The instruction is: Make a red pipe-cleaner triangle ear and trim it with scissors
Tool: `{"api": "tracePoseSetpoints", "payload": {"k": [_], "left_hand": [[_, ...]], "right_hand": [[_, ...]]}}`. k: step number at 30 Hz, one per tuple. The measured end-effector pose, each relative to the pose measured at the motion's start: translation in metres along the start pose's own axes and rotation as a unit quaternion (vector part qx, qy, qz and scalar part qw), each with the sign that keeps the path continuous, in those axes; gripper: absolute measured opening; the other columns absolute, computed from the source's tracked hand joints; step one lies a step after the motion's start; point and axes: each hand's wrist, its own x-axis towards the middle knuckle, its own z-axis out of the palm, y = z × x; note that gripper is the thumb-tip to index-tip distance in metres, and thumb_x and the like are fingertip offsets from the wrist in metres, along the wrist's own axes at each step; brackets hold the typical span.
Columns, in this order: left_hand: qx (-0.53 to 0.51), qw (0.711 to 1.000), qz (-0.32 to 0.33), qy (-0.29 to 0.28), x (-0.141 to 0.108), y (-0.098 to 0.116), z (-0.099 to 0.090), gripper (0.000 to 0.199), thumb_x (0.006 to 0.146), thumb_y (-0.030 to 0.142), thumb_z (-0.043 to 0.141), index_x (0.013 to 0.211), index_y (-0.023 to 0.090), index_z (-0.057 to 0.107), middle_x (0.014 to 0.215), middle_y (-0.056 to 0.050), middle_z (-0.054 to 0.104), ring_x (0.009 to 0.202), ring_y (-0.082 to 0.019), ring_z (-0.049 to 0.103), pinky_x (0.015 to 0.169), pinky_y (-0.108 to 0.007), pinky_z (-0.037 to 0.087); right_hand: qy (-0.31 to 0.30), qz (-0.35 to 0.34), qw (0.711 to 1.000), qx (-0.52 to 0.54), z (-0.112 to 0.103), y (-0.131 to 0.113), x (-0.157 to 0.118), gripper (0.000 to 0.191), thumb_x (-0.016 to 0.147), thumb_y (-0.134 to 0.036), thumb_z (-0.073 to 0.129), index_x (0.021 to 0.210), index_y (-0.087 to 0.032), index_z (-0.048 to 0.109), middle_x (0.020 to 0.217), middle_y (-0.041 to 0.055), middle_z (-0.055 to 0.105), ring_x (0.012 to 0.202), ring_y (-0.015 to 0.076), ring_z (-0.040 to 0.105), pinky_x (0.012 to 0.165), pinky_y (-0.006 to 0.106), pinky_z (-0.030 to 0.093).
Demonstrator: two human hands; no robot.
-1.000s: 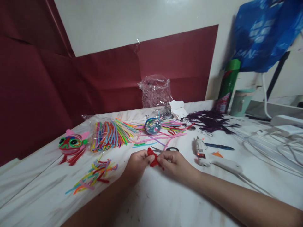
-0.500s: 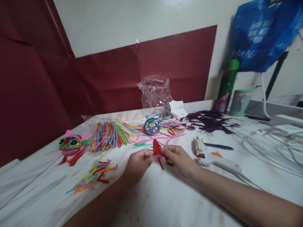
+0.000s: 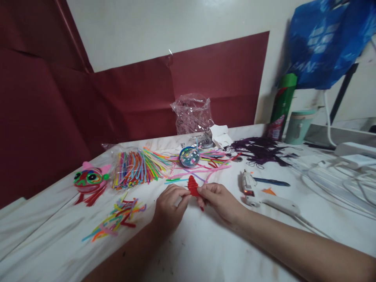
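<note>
Between my hands, above the white marbled table, is a red fuzzy piece of pipe cleaners [image 3: 193, 185], folded close together into a pointed shape. My right hand [image 3: 219, 197] pinches its right edge between thumb and fingers. From the left, my left hand [image 3: 172, 203] has its thumb and forefinger closed on the opposite edge. A short red end pokes out below, partly hidden by the right fingers. Just beyond lie loose pink and teal pipe cleaners [image 3: 202, 170] and a round ornament [image 3: 189, 156] with a blue rim and coloured spots.
Left stand a pipe-cleaner animal face [image 3: 91, 178], a bag of coloured pipe cleaners [image 3: 138, 166] and cut pieces [image 3: 117, 219]. Right lie a glue gun [image 3: 249, 188], its cord and a blue pen-like tool [image 3: 273, 181]. Purple yarn [image 3: 258, 150], a green can [image 3: 283, 103] and a cup [image 3: 299, 127] are behind.
The red piece has turned and tilted slightly. My left hand has shifted, its fingers now stretched over to the piece's edge. The things on the table stay put.
</note>
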Motion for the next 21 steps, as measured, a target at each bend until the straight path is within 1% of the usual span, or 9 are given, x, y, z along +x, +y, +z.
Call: {"api": "tracePoseSetpoints", "payload": {"k": [3, 5, 7, 9, 11, 15, 18, 21], "left_hand": [[0.002, 1.000, 0.003, 0.005, -0.0008, -0.0006, -0.0006, 0.008, 0.075, 0.010, 0.054, 0.071, 0.016, 0.058, 0.065, -0.003, 0.064, 0.065, -0.013, 0.060, 0.062, -0.024, 0.049], [0.005, 1.000, -0.004, 0.006, -0.0022, -0.0017, -0.0011, 0.007, 0.075, 0.011, 0.055, 0.073, 0.016, 0.059, 0.065, -0.002, 0.063, 0.065, -0.013, 0.060, 0.062, -0.024, 0.049], [0.007, 0.999, -0.032, 0.004, -0.0037, -0.0030, -0.0017, 0.007, 0.075, 0.015, 0.056, 0.081, 0.017, 0.059, 0.067, -0.002, 0.063, 0.064, -0.013, 0.060, 0.062, -0.024, 0.049], [0.009, 0.998, -0.070, 0.006, -0.0049, -0.0041, -0.0021, 0.015, 0.073, 0.018, 0.059, 0.089, 0.017, 0.058, 0.069, -0.001, 0.064, 0.064, -0.013, 0.061, 0.062, -0.025, 0.049], [0.007, 0.996, -0.092, 0.007, -0.0052, -0.0053, -0.0021, 0.019, 0.073, 0.019, 0.059, 0.091, 0.017, 0.057, 0.071, -0.001, 0.064, 0.066, -0.014, 0.061, 0.064, -0.026, 0.049], [-0.023, 0.998, -0.064, -0.012, -0.0035, -0.0071, -0.0017, 0.010, 0.076, 0.015, 0.054, 0.084, 0.018, 0.059, 0.073, -0.003, 0.064, 0.071, -0.015, 0.060, 0.066, -0.027, 0.049], [-0.040, 0.998, -0.043, -0.013, -0.0016, -0.0061, -0.0022, 0.009, 0.077, 0.013, 0.053, 0.080, 0.017, 0.061, 0.073, -0.004, 0.064, 0.072, -0.015, 0.060, 0.066, -0.026, 0.048], [-0.032, 0.998, -0.051, -0.004, -0.0010, -0.0045, -0.0029, 0.008, 0.076, 0.013, 0.053, 0.079, 0.017, 0.060, 0.072, -0.003, 0.064, 0.070, -0.014, 0.060, 0.065, -0.025, 0.048]], "right_hand": [[-0.010, -0.002, 1.000, 0.008, -0.0006, 0.0023, 0.0006, 0.036, 0.067, -0.046, 0.064, 0.054, -0.013, 0.056, 0.048, 0.0002, 0.057, 0.044, 0.0072, 0.042, 0.050, 0.023, 0.031], [-0.013, -0.003, 1.000, 0.012, -0.0010, 0.0023, 0.0006, 0.036, 0.067, -0.046, 0.064, 0.055, -0.013, 0.057, 0.048, 0.0000, 0.057, 0.044, 0.0070, 0.042, 0.050, 0.023, 0.031], [-0.011, -0.001, 1.000, 0.014, -0.0013, 0.0006, 0.0005, 0.035, 0.068, -0.045, 0.064, 0.055, -0.013, 0.056, 0.048, -0.0002, 0.057, 0.044, 0.0068, 0.041, 0.050, 0.023, 0.031], [-0.007, 0.001, 1.000, 0.015, -0.0017, -0.0022, 0.0003, 0.035, 0.067, -0.045, 0.064, 0.055, -0.013, 0.056, 0.047, -0.0003, 0.057, 0.043, 0.0063, 0.040, 0.048, 0.022, 0.029], [-0.003, 0.000, 1.000, 0.017, -0.0021, -0.0051, -0.0002, 0.036, 0.067, -0.045, 0.064, 0.054, -0.013, 0.055, 0.047, -0.0003, 0.057, 0.042, 0.0060, 0.038, 0.047, 0.022, 0.028], [-0.005, 0.001, 1.000, 0.016, -0.0027, -0.0072, -0.0007, 0.036, 0.066, -0.046, 0.065, 0.054, -0.014, 0.055, 0.047, -0.0008, 0.056, 0.042, 0.0058, 0.036, 0.045, 0.022, 0.028], [-0.011, 0.001, 1.000, 0.006, -0.0027, -0.0055, -0.0001, 0.035, 0.064, -0.046, 0.066, 0.054, -0.014, 0.055, 0.047, -0.0012, 0.056, 0.042, 0.0060, 0.037, 0.046, 0.022, 0.029], [-0.017, -0.004, 1.000, -0.005, -0.0026, -0.0040, 0.0004, 0.035, 0.064, -0.046, 0.066, 0.054, -0.014, 0.055, 0.047, -0.0011, 0.057, 0.042, 0.0061, 0.039, 0.046, 0.022, 0.030]]}}
